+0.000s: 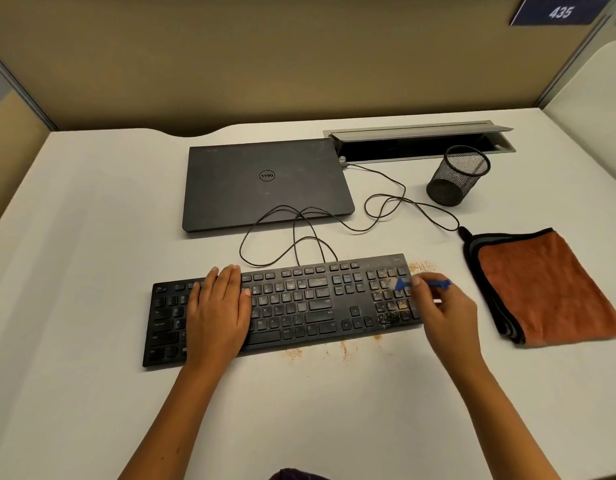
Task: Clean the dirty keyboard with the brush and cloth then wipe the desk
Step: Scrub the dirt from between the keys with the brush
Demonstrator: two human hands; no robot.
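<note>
1. A pale table (92, 202) sits in a cubicle with tan partition walls (265, 64); a blue plate reading 435 (561, 11) hangs at the top corner.
2. The black keyboard (299, 306) lies across the table in front of the person, with brown dust on its number pad under the right hand's grip.
3. The right hand (445, 306) has its grip closed on a small blue brush (424, 284), pinched between the fingertips; the pale bristles touch the number-pad keys just beyond the fingers.
4. The left hand (218, 306) lies flat on the letter keys at the keyboard's other end, fingers straight and together, pressing down, well apart from the brush grip.
5. More brown dust (421, 266) lies on the table just past the grip, off the keyboard's far corner, and some (334, 351) along its near edge.
6. A folded orange cloth (542, 289) with a dark border lies near the grip, on its outer side, untouched.
7. Beyond the keyboard a closed dark laptop (265, 185) lies flat, with the keyboard's cable (369, 202) looping between them.
8. A black mesh pen cup (455, 176) stands past the cloth, beside an open cable hatch (421, 140) in the table.
</note>
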